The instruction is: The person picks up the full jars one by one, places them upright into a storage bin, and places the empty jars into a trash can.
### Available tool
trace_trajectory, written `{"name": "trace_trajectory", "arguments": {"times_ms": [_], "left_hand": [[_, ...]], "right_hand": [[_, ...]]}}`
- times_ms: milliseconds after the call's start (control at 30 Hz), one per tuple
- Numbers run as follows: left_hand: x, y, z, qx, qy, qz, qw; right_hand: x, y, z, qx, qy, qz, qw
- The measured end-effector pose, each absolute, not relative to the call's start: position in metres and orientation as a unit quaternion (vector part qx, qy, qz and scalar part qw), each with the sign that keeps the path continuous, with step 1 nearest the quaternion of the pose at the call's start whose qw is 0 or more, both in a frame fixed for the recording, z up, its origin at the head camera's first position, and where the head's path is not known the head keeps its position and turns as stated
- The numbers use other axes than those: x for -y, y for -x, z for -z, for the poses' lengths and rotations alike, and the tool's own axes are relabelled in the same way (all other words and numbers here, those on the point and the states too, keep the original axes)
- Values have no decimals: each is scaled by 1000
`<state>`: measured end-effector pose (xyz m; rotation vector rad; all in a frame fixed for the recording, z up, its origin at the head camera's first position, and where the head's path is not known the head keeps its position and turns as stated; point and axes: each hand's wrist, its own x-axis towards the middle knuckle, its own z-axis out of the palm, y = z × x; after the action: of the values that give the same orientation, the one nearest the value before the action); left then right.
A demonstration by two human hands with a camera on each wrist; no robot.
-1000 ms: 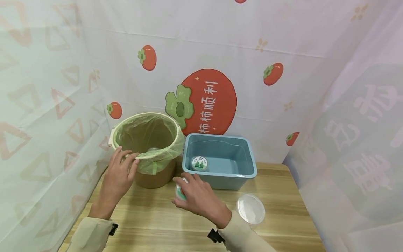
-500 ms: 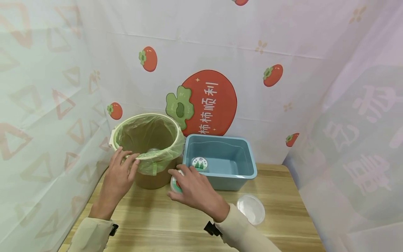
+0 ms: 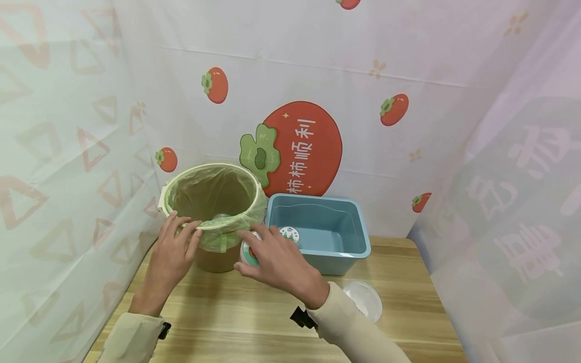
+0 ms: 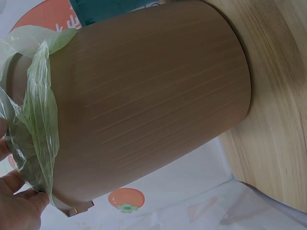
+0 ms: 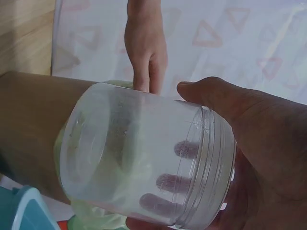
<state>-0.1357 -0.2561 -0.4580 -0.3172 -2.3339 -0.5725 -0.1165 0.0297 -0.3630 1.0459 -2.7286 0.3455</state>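
Observation:
A brown trash bin [image 4: 158, 91] with a pale green liner bag [image 4: 41, 100] folded over its rim stands at the left. My left hand [image 3: 169, 262] grips the near rim and the liner, fingers over the edge and thumb outside. My right hand [image 3: 281, 264] holds a clear plastic jar [image 5: 153, 134] around its lidded end. In the head view the jar's top shows a white, green and red label, and the jar is in front of the bin's right side. Seen in the right wrist view, the jar looks empty.
Right of the bin stands a blue plastic basin [image 3: 329, 264], with a jar lid [image 3: 289, 234] printed with green trees inside at its left. A clear round plastic lid or container [image 3: 369, 301] lies at the right on the wooden table [image 3: 236, 322]. Printed fabric walls surround the table.
My right hand has moved the jar left and up, closer to the bin. The left hand stays on the bin's rim.

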Motion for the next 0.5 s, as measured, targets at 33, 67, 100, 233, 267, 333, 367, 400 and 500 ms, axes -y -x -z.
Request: {"name": "trace_trajectory", "arguments": {"times_ms": [33, 67, 100, 233, 267, 333, 367, 400, 500], "left_hand": [[256, 136, 458, 901, 123, 221, 352], [256, 135, 458, 901, 123, 221, 352], [256, 135, 458, 901, 124, 221, 353], [256, 135, 457, 899, 126, 219, 357], [256, 135, 457, 899, 126, 219, 358], [256, 135, 457, 898, 127, 219, 359], [256, 136, 458, 898, 127, 219, 360], [257, 136, 458, 898, 127, 219, 360], [257, 136, 458, 897, 129, 218, 361]], "right_hand": [[-29, 117, 360, 923, -354, -116, 99], [-29, 118, 358, 922, -354, -117, 100], [-28, 119, 356, 922, -355, -118, 101], [-27, 122, 348, 920, -355, -128, 106], [-27, 122, 346, 920, -354, -130, 107], [-27, 124, 343, 920, -353, -134, 109], [-27, 125, 341, 920, -352, -136, 109], [-27, 126, 339, 920, -351, -138, 109], [-27, 128, 333, 921, -346, -145, 102]]}}
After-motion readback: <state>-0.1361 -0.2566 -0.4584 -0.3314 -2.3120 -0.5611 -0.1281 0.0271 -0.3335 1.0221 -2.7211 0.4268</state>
